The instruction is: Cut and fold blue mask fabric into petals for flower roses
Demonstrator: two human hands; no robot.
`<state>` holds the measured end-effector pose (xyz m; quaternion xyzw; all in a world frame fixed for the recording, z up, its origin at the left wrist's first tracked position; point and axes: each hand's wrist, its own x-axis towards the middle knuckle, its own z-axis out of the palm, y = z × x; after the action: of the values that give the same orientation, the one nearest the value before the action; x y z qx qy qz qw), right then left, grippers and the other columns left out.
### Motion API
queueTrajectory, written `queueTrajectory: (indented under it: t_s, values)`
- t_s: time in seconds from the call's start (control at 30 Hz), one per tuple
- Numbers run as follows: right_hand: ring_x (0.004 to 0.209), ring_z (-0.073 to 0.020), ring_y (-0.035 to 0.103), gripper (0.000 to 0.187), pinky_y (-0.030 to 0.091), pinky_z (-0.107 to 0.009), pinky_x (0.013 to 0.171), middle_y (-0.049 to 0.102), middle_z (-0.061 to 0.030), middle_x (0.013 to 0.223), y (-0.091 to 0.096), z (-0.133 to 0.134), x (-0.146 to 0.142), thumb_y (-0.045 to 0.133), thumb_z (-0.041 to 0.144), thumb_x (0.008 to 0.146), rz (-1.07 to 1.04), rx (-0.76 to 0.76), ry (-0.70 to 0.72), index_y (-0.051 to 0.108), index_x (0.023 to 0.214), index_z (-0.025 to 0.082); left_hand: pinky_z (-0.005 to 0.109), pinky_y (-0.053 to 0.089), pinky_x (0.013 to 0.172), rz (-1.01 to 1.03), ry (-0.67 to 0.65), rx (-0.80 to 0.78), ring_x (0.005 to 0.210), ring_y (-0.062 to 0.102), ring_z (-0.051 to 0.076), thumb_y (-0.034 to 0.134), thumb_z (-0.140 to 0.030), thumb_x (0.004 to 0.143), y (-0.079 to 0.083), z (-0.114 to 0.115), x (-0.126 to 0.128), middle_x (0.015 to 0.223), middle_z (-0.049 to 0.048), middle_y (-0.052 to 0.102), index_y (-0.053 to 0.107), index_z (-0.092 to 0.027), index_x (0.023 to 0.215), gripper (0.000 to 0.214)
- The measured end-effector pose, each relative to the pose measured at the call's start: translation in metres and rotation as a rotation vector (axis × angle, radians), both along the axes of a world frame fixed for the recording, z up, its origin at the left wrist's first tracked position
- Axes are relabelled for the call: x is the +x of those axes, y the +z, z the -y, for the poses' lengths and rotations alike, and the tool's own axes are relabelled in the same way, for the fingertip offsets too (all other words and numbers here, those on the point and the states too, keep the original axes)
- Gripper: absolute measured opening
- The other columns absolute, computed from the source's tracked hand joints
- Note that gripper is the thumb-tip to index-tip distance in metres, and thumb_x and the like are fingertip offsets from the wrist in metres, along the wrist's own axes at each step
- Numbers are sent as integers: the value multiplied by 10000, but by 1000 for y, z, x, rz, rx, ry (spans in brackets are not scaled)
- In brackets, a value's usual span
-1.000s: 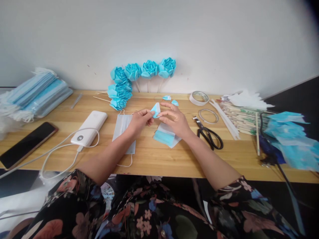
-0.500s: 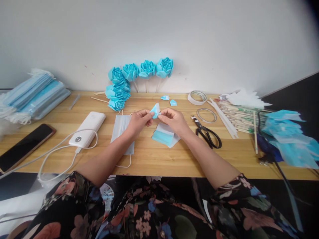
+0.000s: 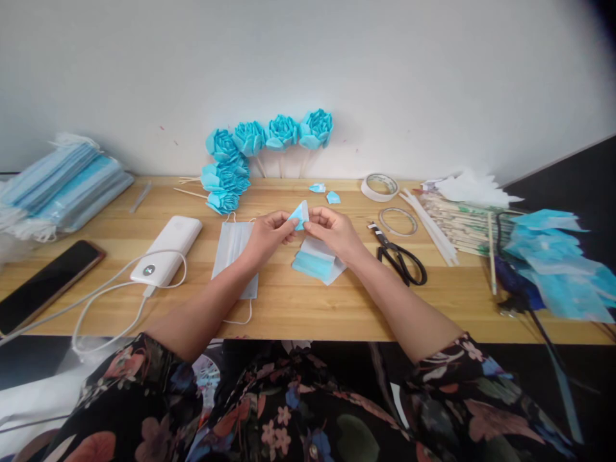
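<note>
A small folded blue piece of mask fabric (image 3: 300, 214) is pinched between both hands above the wooden table (image 3: 308, 301). My left hand (image 3: 268, 234) grips its left side with thumb and fingers closed. My right hand (image 3: 333, 232) pinches its right side, fingers curled. Under my right hand lies a cut blue and white mask piece (image 3: 316, 260). A whole face mask (image 3: 234, 256) lies flat under my left wrist. Two small blue folded bits (image 3: 325, 192) sit further back.
Blue fabric roses (image 3: 262, 144) on sticks lean on the wall. Black scissors (image 3: 402, 256) and tape rolls (image 3: 381, 186) lie to the right, with sticks (image 3: 457, 224) and blue scraps (image 3: 558, 263). At left are a power bank (image 3: 166, 249) with cable, a phone (image 3: 43, 285) and stacked masks (image 3: 62, 186).
My right hand's fingers, stretched out a second ago, have curled in and closed on the blue piece. The left hand keeps its grip in the same spot.
</note>
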<state>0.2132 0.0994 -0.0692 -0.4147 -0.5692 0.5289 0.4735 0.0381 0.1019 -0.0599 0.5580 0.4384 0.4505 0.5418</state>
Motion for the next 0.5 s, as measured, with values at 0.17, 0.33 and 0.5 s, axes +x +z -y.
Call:
queueTrajectory:
  t_s: [0.17,0.33,0.5]
  values:
    - [791,-162,668,265,510,-296,748,731,-4,851,-2,-1,0,717,357,762,37,27,8,691,988,221,229,423,558,-31,2,32,552,522,96,746,-495,744,0,1,0,604,2,616,667,-162,691,345]
    - [720,-152,632,282,474,-278,665,704,7,794,-1,-1,1,707,369,765,88,43,-8,689,998,211,232,413,555,-70,-5,61,549,508,99,746,-501,742,0,1,-1,583,-3,599,683,-165,671,349]
    - [697,-151,619,297,462,-277,639,699,5,789,-2,-1,1,713,364,759,104,33,-2,684,1013,212,229,385,545,-97,-2,74,540,493,94,747,-459,736,-4,-2,-1,568,-5,584,661,-162,639,324]
